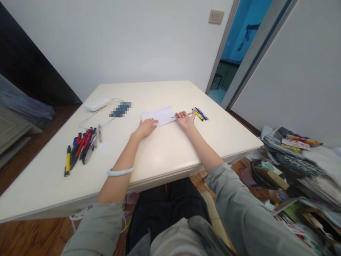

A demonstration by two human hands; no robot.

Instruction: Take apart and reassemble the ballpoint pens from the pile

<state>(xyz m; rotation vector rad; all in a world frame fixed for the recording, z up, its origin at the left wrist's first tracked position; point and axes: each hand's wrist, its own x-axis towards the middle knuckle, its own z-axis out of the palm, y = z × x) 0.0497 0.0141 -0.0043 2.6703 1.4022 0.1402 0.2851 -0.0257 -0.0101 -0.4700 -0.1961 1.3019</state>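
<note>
A small sheet of white paper [163, 115] lies on the table in front of me. My left hand [147, 128] rests on its lower left part, fingers stretched out and holding nothing. On the right, my right hand [185, 121] is closed around a slim pen [173, 117]. The pen lies nearly level, its tip pointing left over the paper's right edge. Just beyond that hand are several more pens [203, 114], yellow and dark blue among them, lying side by side.
A pile of pens and markers [84, 144] in black, red and grey lies at the left, with a yellow marker [68, 160] beside it. Behind are a white power strip [97, 104] with a cable and a blurred-out phone-like object [121, 109]. A wall borders the white table [165, 153].
</note>
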